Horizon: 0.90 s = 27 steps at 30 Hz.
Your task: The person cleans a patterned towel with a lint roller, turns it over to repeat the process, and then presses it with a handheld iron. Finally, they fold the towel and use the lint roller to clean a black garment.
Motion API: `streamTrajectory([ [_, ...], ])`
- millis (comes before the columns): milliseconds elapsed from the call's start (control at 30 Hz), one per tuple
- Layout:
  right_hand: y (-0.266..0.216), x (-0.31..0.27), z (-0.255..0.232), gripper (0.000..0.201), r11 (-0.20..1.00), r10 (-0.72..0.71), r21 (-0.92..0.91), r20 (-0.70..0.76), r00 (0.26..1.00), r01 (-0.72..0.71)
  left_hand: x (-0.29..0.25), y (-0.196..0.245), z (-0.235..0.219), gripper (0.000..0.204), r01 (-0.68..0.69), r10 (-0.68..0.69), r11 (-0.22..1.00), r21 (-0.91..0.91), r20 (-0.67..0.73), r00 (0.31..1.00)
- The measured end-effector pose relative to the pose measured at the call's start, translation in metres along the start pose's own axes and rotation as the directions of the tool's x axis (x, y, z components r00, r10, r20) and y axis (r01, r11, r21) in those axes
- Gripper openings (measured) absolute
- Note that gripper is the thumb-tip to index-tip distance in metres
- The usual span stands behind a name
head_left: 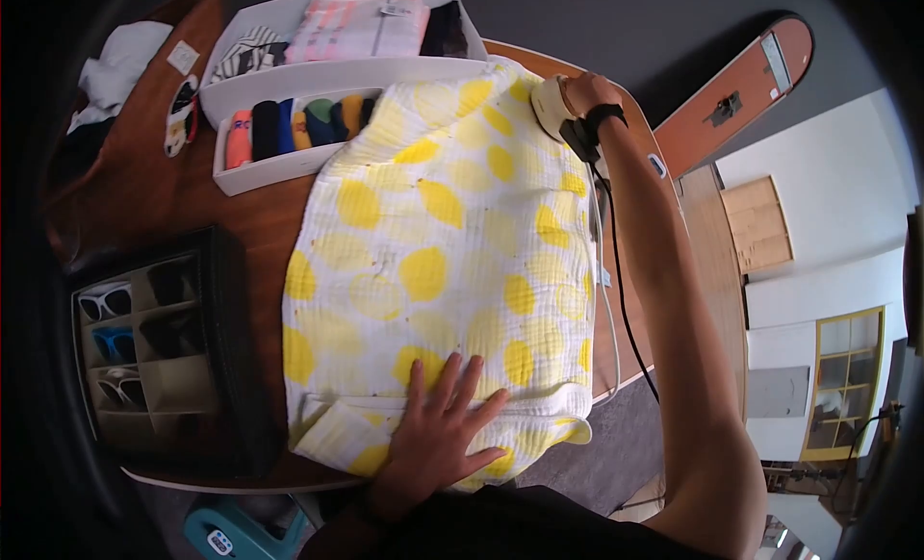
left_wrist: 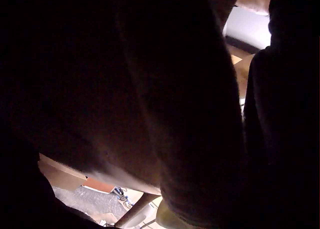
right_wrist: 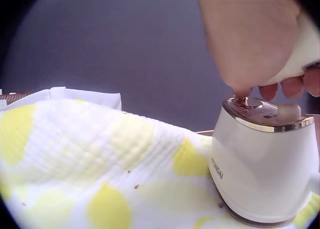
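Note:
A white muslin cloth with yellow lemons (head_left: 423, 271) lies spread over the table, its near end folded over. My left hand (head_left: 438, 430) rests flat on that near end, fingers spread. At the far right corner my right hand (head_left: 589, 93) grips the handle of a white handheld steam iron (head_left: 551, 108). In the right wrist view the iron (right_wrist: 262, 164) stands with its soleplate down on the cloth (right_wrist: 150, 189), gold trim round its top. Fingers of the right hand (right_wrist: 255, 34) curl round the handle above it. The left wrist view is mostly dark.
White boxes with folded cloth (head_left: 361, 26) and rolled socks (head_left: 318, 122) stand at the far left. A black sunglasses case (head_left: 226, 368) sits near left. A pale cord (head_left: 616, 339) and a black cable (head_left: 630, 310) run down the right side. An orange board (head_left: 727, 103) leans behind.

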State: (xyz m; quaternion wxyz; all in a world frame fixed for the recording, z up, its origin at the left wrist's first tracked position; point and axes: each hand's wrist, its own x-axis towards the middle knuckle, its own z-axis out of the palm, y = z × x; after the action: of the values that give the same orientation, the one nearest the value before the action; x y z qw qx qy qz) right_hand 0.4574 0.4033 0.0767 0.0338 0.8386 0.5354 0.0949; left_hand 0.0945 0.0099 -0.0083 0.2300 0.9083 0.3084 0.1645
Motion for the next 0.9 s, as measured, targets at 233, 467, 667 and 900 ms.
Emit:
streamTrajectory([
  [233, 0.004, 0.038, 0.011, 0.051, 0.998, 0.053, 0.026, -0.021, 0.998, -0.053, 0.006, 0.0, -0.003, 0.071, 0.007, -0.008, 1.0, 0.018, 0.043, 0.999],
  [467, 0.002, 0.043, 0.011, 0.046, 0.998, 0.063, 0.025, -0.026, 0.998, -0.062, 0.005, 0.0, -0.004, 0.067, 0.012, -0.013, 0.999, 0.031, 0.048, 0.999],
  [667, 0.002, 0.044, 0.01, 0.048, 0.998, 0.054, 0.023, -0.017, 0.998, -0.053, 0.005, 0.0, -0.003, 0.068, 0.001, -0.003, 0.999, 0.042, 0.06, 0.998],
  [900, 0.003, 0.048, 0.01, 0.046, 0.994, 0.078, 0.071, 0.001, 0.997, -0.078, 0.005, 0.0, 0.001, 0.068, -0.012, 0.006, 0.998, 0.069, 0.079, 0.997],
])
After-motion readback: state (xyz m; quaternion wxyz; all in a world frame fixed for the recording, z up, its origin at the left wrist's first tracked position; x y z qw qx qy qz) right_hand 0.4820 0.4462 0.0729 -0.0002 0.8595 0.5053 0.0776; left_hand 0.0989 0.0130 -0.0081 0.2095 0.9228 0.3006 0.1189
